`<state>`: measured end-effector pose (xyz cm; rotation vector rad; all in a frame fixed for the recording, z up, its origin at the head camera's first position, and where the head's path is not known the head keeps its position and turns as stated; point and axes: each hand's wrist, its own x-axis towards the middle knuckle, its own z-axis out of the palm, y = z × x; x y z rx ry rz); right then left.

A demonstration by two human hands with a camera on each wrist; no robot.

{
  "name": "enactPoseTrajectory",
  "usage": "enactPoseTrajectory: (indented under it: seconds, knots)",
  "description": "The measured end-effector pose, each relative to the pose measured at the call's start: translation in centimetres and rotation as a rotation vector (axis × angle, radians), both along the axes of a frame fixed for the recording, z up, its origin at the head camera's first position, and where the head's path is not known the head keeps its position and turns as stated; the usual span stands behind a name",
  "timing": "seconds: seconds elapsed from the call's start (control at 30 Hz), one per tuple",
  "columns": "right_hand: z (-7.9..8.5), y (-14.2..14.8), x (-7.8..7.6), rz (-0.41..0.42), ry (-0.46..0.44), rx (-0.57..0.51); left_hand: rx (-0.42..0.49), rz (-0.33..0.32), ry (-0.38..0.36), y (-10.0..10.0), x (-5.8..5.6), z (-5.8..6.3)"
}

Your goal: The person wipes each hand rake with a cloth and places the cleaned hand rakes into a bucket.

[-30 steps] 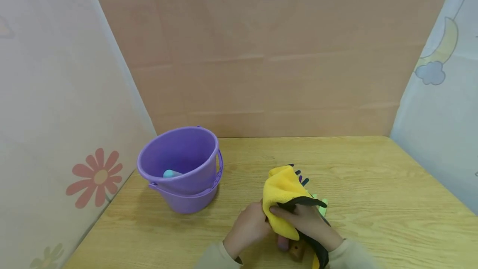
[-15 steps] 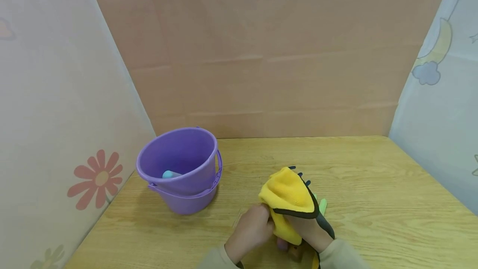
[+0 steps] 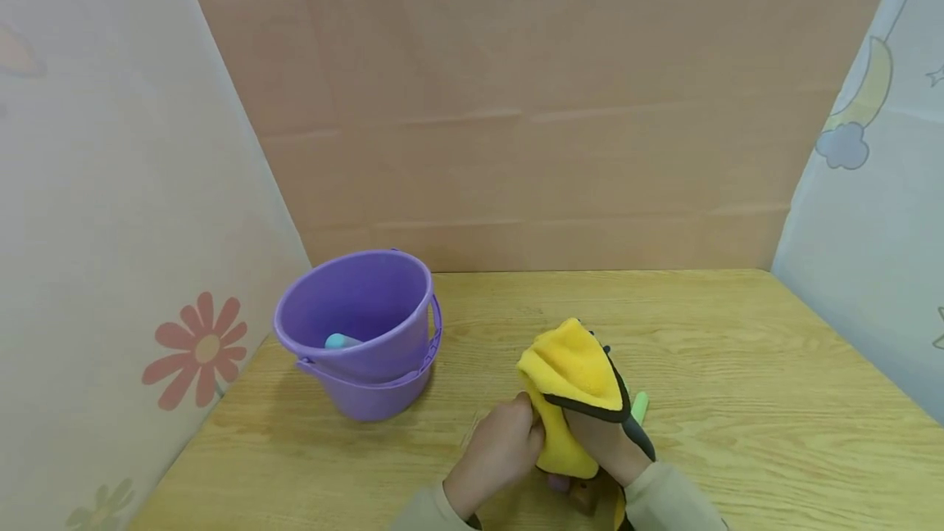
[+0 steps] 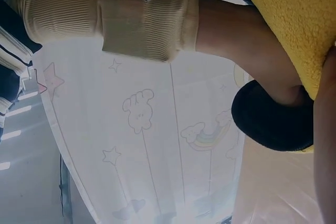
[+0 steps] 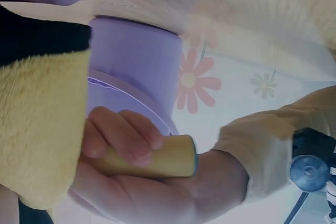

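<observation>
Fingers of the left hand: curled tight round one yellow stick.
Fingers of the right hand: hidden under one yellow cloth, so I cannot tell how they bend.
Stick: inside the left fingers, one end poking out.
Cloth: over the right fingers, right beside the left hand.
Near the hands: one brown block, one pinkish thing, one green tip.
Bucket: one, purple, far left on the tabletop, one blue-ended thing inside.
</observation>
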<state>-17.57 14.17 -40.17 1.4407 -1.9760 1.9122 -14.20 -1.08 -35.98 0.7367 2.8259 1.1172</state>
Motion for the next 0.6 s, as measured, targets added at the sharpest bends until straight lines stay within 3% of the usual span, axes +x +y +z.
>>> enactPoseTrajectory:
  seconds: [0.1,0.2,0.27,0.5,0.6]
  knots:
    - [1.0,-0.6,0.4,-0.383,0.077,0.026,-0.003,0.004,0.003,0.0,0.0,0.0]
    - [2.1,-0.8,0.7,-0.578,0.015,0.07,-0.002,0.006,0.0,0.0,0.0,0.0]
    - [2.8,-0.9,0.9,-0.608,0.075,0.081,-0.004,0.011,-0.001,0.0,0.1,0.0]
    - [4.0,-1.2,0.7,-0.558,0.025,-0.022,0.019,-0.002,-0.028,-0.1,0.1,0.0]
    - [3.9,-1.3,0.2,-0.554,0.146,-0.09,0.037,-0.007,-0.03,-0.1,0.2,-0.1]
